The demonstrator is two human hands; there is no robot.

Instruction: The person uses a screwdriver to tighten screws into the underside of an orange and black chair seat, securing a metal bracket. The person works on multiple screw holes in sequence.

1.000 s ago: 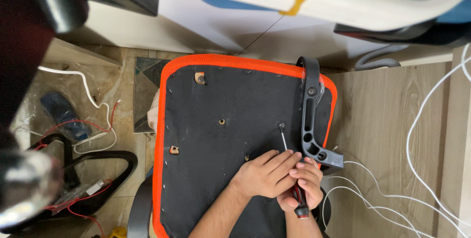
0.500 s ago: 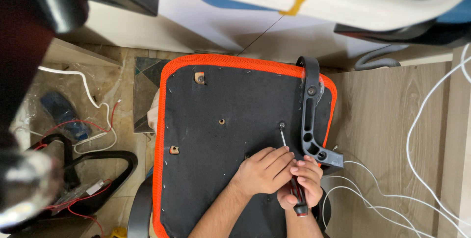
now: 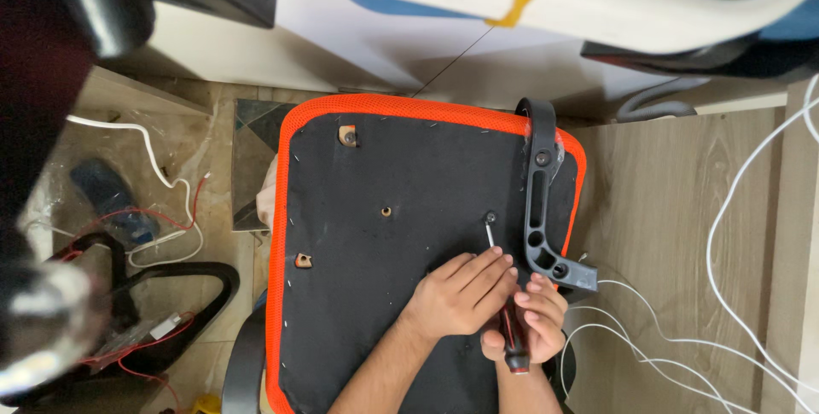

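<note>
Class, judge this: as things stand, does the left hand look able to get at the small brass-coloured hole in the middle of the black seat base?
Probably yes: the left hand rests on the seat base, and nothing lies between it and the hole.

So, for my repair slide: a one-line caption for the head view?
Both hands steady a screwdriver on the upturned chair seat beside the armrest bracket.

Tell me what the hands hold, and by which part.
The right hand grips a screwdriver by its dark handle; the left hand rests its fingers over the shaft.
</note>
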